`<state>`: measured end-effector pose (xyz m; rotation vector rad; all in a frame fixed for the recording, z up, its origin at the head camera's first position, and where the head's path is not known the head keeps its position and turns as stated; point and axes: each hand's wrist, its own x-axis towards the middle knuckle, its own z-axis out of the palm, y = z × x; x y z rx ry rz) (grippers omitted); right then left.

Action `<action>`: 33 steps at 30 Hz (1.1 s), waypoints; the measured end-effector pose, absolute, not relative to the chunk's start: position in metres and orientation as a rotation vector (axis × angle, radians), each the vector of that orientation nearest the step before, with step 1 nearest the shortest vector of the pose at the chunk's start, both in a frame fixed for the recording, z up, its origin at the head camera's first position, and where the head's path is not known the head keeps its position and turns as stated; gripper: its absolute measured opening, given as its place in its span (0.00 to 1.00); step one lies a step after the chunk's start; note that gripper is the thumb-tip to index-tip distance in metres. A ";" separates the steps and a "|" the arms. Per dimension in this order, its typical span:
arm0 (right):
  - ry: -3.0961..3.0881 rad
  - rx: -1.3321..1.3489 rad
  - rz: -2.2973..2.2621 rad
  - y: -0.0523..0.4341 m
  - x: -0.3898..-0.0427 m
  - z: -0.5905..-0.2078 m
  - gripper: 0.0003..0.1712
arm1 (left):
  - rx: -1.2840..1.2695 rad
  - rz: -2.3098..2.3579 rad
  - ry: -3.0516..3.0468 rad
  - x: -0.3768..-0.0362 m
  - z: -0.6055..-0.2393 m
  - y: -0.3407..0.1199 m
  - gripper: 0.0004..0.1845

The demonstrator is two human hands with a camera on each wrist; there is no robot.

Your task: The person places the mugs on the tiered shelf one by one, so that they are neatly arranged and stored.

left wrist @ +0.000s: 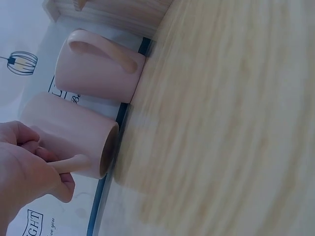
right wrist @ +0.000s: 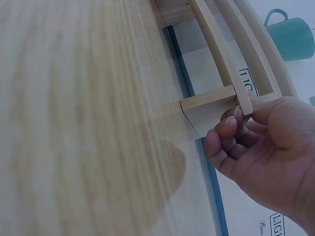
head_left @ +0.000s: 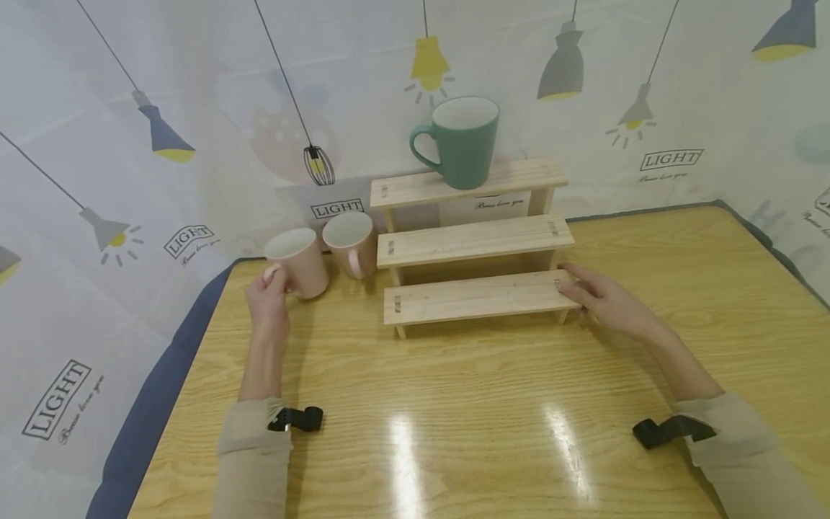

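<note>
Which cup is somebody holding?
The leftmost pink mug: the left hand grips its handle. The other pink mug, between it and the wooden stand, and the green mug on the stand's top step aren't being touched.

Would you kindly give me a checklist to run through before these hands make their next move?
1. Left hand grips a pink mug by its handle: ok.
2. Gripped pink mug empty: cannot tell; its inside bottom is hidden.
3. Right hand holds the end of the bottom shelf: ok.
4. Green mug upright on the top shelf: ok.
5. Other pink mug upright on the table: ok.
</note>
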<state>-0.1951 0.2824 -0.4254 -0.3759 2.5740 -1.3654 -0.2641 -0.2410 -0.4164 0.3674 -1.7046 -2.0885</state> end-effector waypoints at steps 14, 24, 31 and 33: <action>2.571 -0.385 -1.366 0.281 -0.194 -0.424 0.38 | 0.324 -2.009 -1.545 -0.259 -0.401 -0.246 0.21; 2.567 -0.378 -1.377 0.282 -0.193 -0.424 0.39 | 0.235 -1.954 -1.494 -0.250 -0.374 -0.239 0.20; 2.580 -0.380 -1.366 0.281 -0.193 -0.423 0.38 | 0.132 -1.989 -1.464 -0.244 -0.357 -0.227 0.20; 2.585 -0.380 -1.362 0.281 -0.193 -0.423 0.38 | 0.093 -2.004 -1.450 -0.242 -0.352 -0.223 0.20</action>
